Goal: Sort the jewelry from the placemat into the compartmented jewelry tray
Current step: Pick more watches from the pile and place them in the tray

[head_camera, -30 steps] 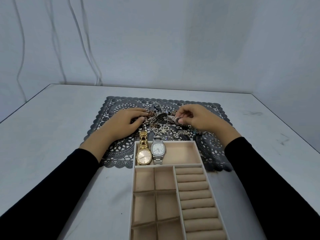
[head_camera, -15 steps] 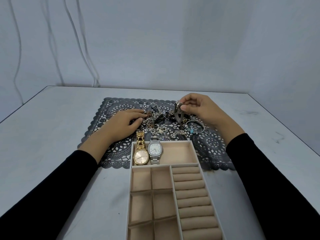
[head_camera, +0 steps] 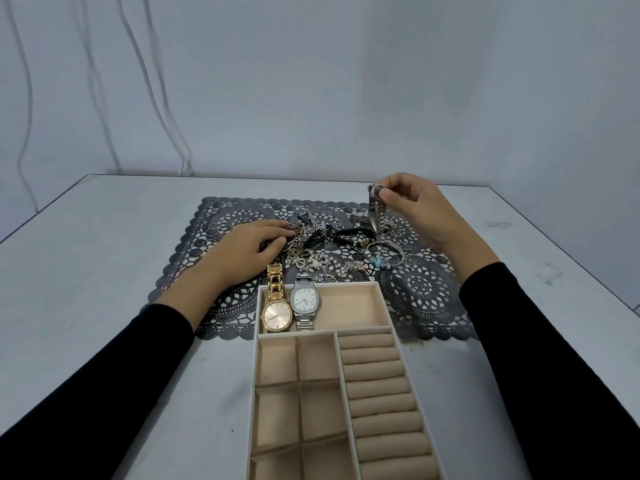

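Note:
A tangled pile of jewelry [head_camera: 332, 247] lies on the dark lace placemat [head_camera: 419, 289]. My right hand [head_camera: 415, 209] pinches a silver watch [head_camera: 376, 213] by its case and holds it above the mat's far right, the band hanging down. My left hand [head_camera: 249, 251] rests flat on the mat, fingertips on the chains at the pile's left edge. The beige compartmented jewelry tray [head_camera: 346, 336] sits in front of the mat. Its top compartment holds a gold watch [head_camera: 276, 311] and a silver watch with a white dial [head_camera: 304, 301].
Loose rings [head_camera: 213, 232] lie at the mat's left side and more rings [head_camera: 398, 237] at its right. A bangle with blue beads [head_camera: 384, 259] lies near the tray's far corner. The tray has square compartments on the left and ring rolls [head_camera: 381, 393] on the right.
My right hand has lifted a silver watch out of the pile and raised it up and to the right. My left hand stays pressed on the pile's left side.

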### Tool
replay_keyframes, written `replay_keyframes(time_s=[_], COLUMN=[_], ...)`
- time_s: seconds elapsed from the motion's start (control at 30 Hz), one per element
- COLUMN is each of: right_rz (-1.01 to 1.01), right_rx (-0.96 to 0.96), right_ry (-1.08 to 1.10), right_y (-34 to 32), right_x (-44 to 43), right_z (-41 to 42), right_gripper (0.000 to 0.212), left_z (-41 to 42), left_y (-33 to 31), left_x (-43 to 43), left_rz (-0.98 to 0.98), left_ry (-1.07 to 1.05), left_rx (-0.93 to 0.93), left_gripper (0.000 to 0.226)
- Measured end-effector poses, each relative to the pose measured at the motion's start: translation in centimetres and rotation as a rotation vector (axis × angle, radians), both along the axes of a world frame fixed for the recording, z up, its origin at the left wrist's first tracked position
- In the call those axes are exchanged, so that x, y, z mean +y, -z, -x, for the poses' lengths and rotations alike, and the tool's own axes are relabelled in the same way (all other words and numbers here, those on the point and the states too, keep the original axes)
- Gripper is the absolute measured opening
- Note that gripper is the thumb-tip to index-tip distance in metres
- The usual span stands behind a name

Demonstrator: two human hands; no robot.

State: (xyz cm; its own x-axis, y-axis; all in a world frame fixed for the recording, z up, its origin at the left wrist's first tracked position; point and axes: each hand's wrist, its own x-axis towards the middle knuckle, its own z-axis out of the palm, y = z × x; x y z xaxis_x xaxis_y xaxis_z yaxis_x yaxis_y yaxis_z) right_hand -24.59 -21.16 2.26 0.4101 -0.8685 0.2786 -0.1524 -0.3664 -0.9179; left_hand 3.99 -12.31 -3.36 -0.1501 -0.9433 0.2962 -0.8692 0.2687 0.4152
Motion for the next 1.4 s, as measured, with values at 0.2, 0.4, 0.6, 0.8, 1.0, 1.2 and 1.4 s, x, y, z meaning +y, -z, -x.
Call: replay_keyframes(time_s=[0.2,0.4,0.6,0.8,1.0,1.2,1.4], right_rz=[0.008,0.033,0.044,0.048,0.052,0.052,0.016], right_rx=[-0.099,-0.156,-0.186,-0.188,-0.179,-0.195,-0.228], right_ry=[-0.033,-0.022,0.049,0.131,0.155,0.192,0.248], right_y=[-0.2,0.3,0.8,1.3,1.7,1.7,2.2], right_x=[0.3,0.5,0.9,0.6,-0.2,-0.9,-2.3], right_z=[-0.4,-1.1,-1.6,-1.2,-0.5,0.7,2.4], right_gripper=[0.011,0.014,0.015,0.014,0.013,0.013,0.015], left_z=[0.3,0.3,0.8,1.4,2.7,5.0,7.3], left_y=[0.0,0.0,-0.2,-1.1,-1.7,-2.7,-3.8], left_x=[0.1,-0.1,-1.5,-3.0,-5.2,-8.1,-11.6], left_rz=[0.001,0.007,-0.029,-0.048,-0.06,-0.106,-0.196], left_ry=[0.009,0.013,0.026,0.033,0.074,0.18,0.301], left_rx=[0.002,0.012,0.032,0.11,0.153,0.158,0.09], left_gripper=[0.032,0.031,0.029,0.027,0.026,0.026,0.02])
